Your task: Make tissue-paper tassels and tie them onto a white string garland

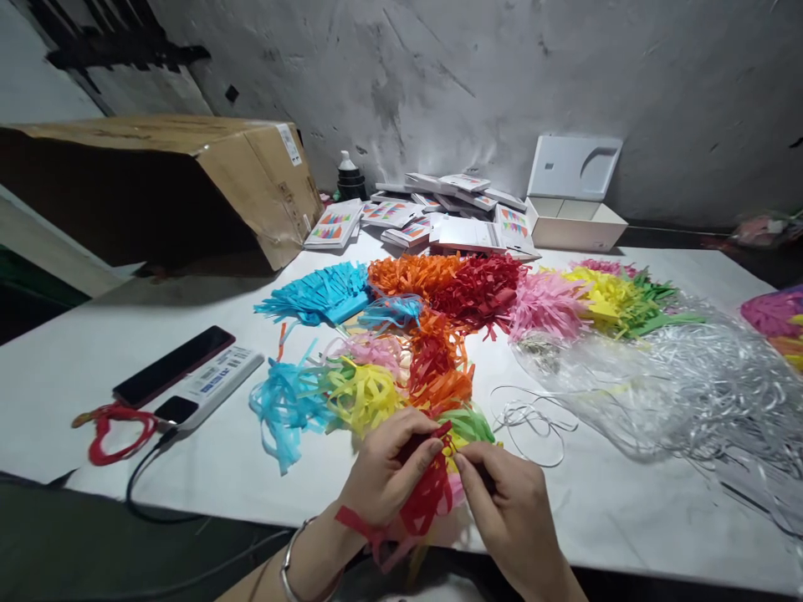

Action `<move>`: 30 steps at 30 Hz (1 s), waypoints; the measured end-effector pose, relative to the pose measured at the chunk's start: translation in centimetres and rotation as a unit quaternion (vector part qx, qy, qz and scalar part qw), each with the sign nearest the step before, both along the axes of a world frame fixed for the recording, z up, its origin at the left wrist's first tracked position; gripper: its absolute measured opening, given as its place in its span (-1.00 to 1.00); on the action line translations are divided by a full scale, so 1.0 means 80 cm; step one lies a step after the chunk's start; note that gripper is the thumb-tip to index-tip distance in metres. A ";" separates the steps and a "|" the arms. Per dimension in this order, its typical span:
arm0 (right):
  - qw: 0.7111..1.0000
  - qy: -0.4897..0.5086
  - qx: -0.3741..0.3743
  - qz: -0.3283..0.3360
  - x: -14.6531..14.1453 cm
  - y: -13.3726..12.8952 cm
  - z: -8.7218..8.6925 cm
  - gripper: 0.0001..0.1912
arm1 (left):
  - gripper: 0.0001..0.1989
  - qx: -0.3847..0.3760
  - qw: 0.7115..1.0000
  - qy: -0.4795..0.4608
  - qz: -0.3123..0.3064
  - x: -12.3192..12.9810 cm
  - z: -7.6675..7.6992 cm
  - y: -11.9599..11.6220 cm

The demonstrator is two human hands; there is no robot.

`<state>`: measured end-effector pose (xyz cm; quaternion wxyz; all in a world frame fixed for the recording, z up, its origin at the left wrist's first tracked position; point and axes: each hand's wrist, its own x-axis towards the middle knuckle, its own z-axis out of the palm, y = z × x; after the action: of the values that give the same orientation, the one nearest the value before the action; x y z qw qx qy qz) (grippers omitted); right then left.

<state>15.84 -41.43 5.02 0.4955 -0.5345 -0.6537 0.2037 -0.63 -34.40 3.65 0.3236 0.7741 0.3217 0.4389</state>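
A red paper tassel (427,500) hangs from my left hand (390,468), its top pinched between thumb and fingers near the table's front edge. Close beside it, my right hand (509,493) is closed in a pinch at the tassel's top; what lies between those fingertips is too small to make out. Yellow and green strips show just behind the hands. Beyond them lie a yellow tassel (367,395), a light blue tassel (292,405) and orange and red tassels (439,359).
Fringed paper heaps in blue (317,293), orange (411,274), red (480,288) and pink (549,305) line the middle. Silver string fills a clear bag (683,385) at right. Flat printed packs (452,232), a white box (574,221), a cardboard box (263,184) and a phone (176,364) surround them.
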 end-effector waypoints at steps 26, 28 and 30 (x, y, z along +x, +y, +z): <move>0.929 0.292 -0.227 0.015 0.000 0.009 -0.025 -0.62 | -0.86 0.081 0.996 0.027 -0.034 -0.001 -0.003 -0.004; 0.926 0.303 -0.227 0.019 -0.001 0.009 -0.027 -0.64 | -0.86 0.075 0.997 0.025 -0.028 0.000 -0.003 -0.005; 0.937 0.278 -0.209 0.022 -0.002 0.007 -0.030 -0.68 | -0.85 0.066 0.997 0.024 -0.020 0.001 -0.003 -0.005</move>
<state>15.71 -40.87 2.64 0.5304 -0.5335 -0.4440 0.4868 -0.51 -34.83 3.40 0.2727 0.8104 0.2839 0.4339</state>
